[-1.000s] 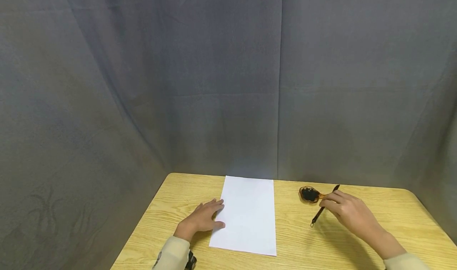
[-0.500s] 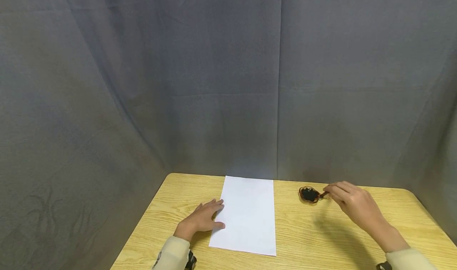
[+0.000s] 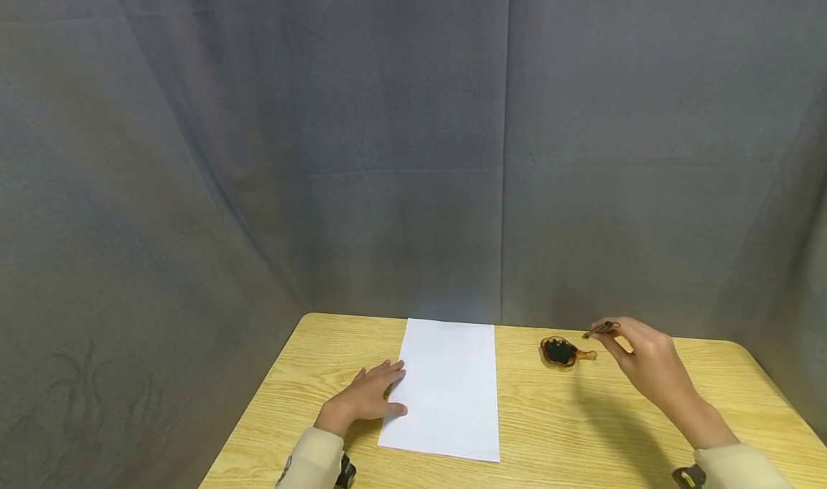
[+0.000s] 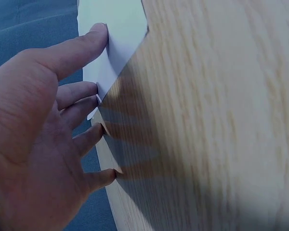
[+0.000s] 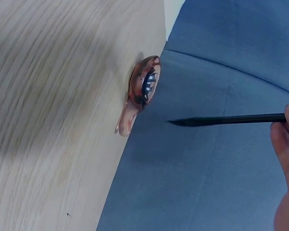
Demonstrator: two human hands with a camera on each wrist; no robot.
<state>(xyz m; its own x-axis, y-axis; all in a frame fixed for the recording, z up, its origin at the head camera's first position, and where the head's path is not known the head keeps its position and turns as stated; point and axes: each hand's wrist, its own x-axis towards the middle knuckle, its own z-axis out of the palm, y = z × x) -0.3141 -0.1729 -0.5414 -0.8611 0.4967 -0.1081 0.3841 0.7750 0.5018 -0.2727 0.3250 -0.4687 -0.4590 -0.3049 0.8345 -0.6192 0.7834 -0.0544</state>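
A sheet of white paper (image 3: 452,388) lies on the wooden table. My left hand (image 3: 368,394) rests at its left edge, fingers spread; in the left wrist view the thumb and nearest fingertips touch the paper, while other fingertips touch the wood. My right hand (image 3: 646,356) is raised off the table and pinches a writing brush (image 5: 221,120) with a dark pointed tip. In the head view the brush is strongly foreshortened. Just left of that hand sits a small brown dish (image 3: 586,355) with a short handle and black ink in it. The brush tip is apart from the dish.
The wooden table (image 3: 536,431) has bare wood between the paper and the dish. A grey curtain (image 3: 400,151) hangs behind the table and along its sides. Dark wrist bands show at both cuffs.
The right hand has lifted and turned the brush from a slanted hold, its loop end low over the table, to one near the dish's handle. The left hand and paper stay still.
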